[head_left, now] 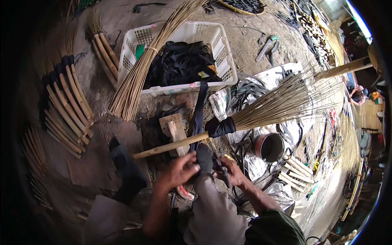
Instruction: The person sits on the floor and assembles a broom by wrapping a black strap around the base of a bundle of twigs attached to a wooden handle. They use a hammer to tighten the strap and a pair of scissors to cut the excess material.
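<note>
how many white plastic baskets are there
1. The white plastic basket sits on the ground at top centre, holding black strips, with a bundle of broom straws leaning across its left side. Clutter may hide others.

Bare dirt floor (pixel 102 24), silver sheet (pixel 281 77) spread on ground, daylight at upper right, dark left edge.

Bare ground (pixel 94 171) left of the hands (pixel 204 167); broom (pixel 228 124), wooden block (pixel 173 126), white basket (pixel 220 53) crowding ahead.

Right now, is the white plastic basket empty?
No: the white plastic basket holds a heap of black strips, and a bundle of thin sticks leans across it.
</note>
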Tool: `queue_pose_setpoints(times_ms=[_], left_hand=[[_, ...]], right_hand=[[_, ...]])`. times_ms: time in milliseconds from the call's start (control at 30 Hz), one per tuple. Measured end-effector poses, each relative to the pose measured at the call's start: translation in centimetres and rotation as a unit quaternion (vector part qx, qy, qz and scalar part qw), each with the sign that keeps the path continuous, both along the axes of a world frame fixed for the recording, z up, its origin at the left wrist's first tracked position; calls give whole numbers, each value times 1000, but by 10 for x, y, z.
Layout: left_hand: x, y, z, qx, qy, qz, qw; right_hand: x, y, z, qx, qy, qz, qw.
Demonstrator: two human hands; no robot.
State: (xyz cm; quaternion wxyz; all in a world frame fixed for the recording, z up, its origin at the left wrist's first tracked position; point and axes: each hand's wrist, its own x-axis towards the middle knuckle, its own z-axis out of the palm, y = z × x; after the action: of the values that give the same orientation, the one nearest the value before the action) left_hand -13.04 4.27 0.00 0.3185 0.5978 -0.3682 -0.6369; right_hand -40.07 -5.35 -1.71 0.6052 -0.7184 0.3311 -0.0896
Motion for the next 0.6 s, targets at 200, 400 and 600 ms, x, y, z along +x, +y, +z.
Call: queue_pose_setpoints(times_ms=[200, 400, 600], left_hand=[[24, -93, 7, 11, -136, 77, 988], [6, -137, 12, 245, -12, -66, 967], [-7, -140, 7, 225, 110, 44, 967]], right_hand=[[-43, 73, -2, 168, 86, -243, 951], [-42, 103, -10, 192, 120, -271, 935], [-35, 87, -11, 205, 98, -275, 934]])
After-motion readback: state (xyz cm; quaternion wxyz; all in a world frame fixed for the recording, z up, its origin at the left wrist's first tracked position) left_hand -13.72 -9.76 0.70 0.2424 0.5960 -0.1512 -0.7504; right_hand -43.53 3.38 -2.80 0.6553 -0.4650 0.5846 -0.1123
